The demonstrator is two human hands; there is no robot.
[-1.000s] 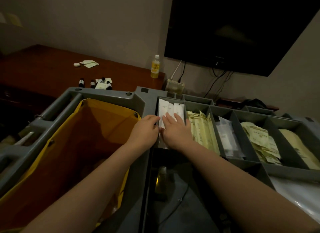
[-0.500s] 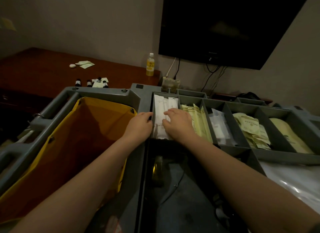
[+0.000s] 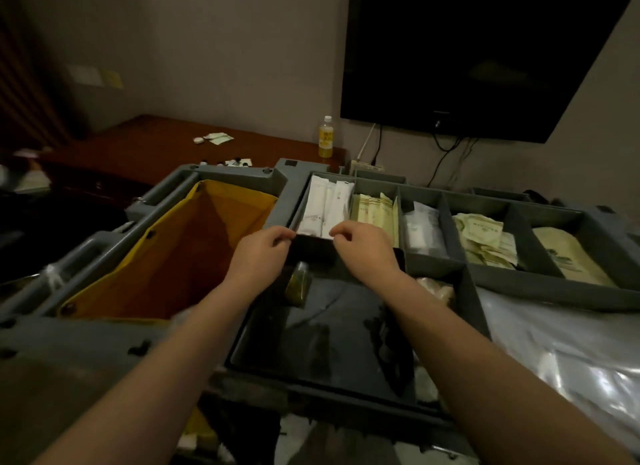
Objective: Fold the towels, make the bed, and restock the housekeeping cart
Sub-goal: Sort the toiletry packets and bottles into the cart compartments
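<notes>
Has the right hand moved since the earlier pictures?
Yes. The right hand drew back toward the person, from atop the white packets to their compartment's near wall.

Both forearms are bare along the whole length that shows, from the lower corners of the frame up to the wrists. The left grip (image 3: pixel 261 253) and the right grip (image 3: pixel 363 248) are bare as well, with skin uncovered over the backs, knuckles and fingers. The forearms look smooth and rounded, and the wide lens makes them broader toward the camera. In the dim light, nails and finer marks on the skin are too dark to tell.
</notes>
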